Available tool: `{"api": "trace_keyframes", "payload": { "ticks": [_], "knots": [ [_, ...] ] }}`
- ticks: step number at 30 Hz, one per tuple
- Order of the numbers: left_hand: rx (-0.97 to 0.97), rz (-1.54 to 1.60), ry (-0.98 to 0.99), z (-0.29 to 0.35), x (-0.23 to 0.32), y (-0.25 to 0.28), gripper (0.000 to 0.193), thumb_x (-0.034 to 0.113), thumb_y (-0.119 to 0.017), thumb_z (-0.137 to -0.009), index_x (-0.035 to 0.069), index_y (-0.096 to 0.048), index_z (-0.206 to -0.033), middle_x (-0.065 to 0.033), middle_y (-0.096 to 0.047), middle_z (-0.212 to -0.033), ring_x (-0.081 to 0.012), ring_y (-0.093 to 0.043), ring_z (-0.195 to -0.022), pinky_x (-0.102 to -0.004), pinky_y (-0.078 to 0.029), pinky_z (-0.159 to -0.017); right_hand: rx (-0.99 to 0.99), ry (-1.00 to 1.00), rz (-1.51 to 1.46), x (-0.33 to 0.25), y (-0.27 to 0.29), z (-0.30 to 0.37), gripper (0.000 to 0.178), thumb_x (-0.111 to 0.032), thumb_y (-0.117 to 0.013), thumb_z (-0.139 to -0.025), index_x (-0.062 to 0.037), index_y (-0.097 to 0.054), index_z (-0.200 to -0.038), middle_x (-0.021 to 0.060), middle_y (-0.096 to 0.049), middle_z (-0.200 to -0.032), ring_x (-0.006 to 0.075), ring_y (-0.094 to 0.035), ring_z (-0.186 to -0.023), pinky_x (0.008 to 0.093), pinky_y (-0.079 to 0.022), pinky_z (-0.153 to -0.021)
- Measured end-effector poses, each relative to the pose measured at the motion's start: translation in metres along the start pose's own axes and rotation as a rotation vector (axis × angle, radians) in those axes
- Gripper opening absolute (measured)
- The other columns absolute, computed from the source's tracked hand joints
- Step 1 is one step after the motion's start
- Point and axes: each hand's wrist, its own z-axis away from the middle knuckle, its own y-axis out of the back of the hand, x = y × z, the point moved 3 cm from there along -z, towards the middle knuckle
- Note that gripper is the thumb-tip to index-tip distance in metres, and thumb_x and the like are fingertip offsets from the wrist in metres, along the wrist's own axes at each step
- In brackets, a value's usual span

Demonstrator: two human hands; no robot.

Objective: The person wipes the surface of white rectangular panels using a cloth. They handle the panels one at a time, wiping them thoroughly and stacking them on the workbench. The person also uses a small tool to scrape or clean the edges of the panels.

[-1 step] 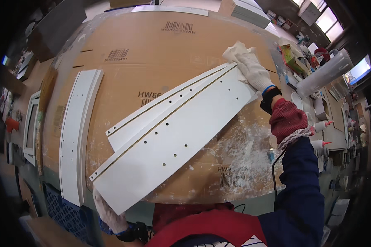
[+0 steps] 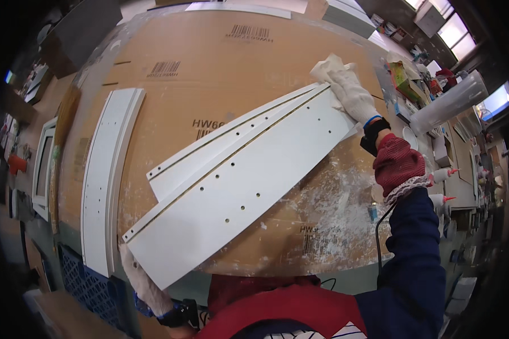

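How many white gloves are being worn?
2: one on the right hand, at the far end of the wide white board, the other on the left hand, at its near end.

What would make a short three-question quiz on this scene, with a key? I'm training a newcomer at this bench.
1. Which hand is at the far end of the top board? A) the left B) the right
2. True or false: the visible face of the top board has no holes.
3. What brown material shows between the top board and the boards at left?

Key:
1. B, the right hand.
2. False: several dark holes show.
3. Cardboard.
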Motion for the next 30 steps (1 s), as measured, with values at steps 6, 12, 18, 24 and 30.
{"api": "trace_keyframes", "payload": {
  "ticks": [6,12,18,24,30],
  "knots": [
    [-0.068,-0.027,-0.345,-0.015,-0.003,-0.007,0.069,0.024,-0.064,-0.088,-0.002,-0.031,-0.143,-0.0195,-0.034,-0.147,-0.0311,-0.034,-0.135,-0.0419,-0.022,-0.115,0.103,-0.159,-0.055,0.012,0.002,0.009,0.039,-0.028,-0.047,-0.096,-0.0109,-0.053,-0.131,0.0172,-0.053,-0.131,0.0328,-0.046,-0.125,0.0366,-0.036,-0.104],
    [0.051,0.317,0.038,-0.005,0.011,-0.028,0.067,0.025,-0.06,-0.09,0.001,-0.03,-0.145,-0.0191,-0.028,-0.151,-0.0286,-0.032,-0.137,-0.0387,-0.027,-0.113,0.484,-0.569,-0.165,0.083,0.03,0.031,0.043,-0.031,-0.05,-0.094,-0.004,-0.055,-0.127,0.0198,-0.06,-0.121,0.0367,-0.055,-0.113,0.037,-0.041,-0.097],
    [0.011,-0.523,-0.283,0.005,-0.013,-0.009,0.059,0.04,-0.056,-0.093,-0.002,-0.044,-0.132,-0.0162,-0.049,-0.132,-0.0227,-0.053,-0.113,-0.0351,-0.045,-0.093,0.794,-0.679,-0.651,0.037,0.054,0.128,0.041,-0.018,-0.05,-0.097,0.0051,-0.048,-0.13,0.0166,-0.057,-0.123,0.0225,-0.056,-0.106,0.0316,-0.044,-0.093],
    [0.029,0.573,0.413,0.003,-0.004,-0.012,0.05,0.04,-0.049,-0.096,0.0,-0.047,-0.125,-0.0112,-0.059,-0.105,-0.0157,-0.061,-0.086,-0.0227,-0.051,-0.066,0.373,0.085,-0.427,-0.151,0.019,0.216,0.041,-0.014,-0.065,-0.086,0.0016,-0.055,-0.124,0.0193,-0.059,-0.121,0.032,-0.06,-0.108,0.0364,-0.05,-0.089],
    [0.021,0.402,0.43,0.007,-0.035,-0.002,0.038,0.024,-0.052,-0.093,0.0,-0.045,-0.122,-0.0101,-0.06,-0.101,-0.0159,-0.064,-0.073,-0.0233,-0.05,-0.05,-0.015,-0.305,-0.575,-0.144,-0.016,0.247,0.049,-0.028,-0.068,-0.082,-0.004,-0.054,-0.123,0.0155,-0.062,-0.109,0.0348,-0.059,-0.103,0.0422,-0.048,-0.086]
  ]
}}
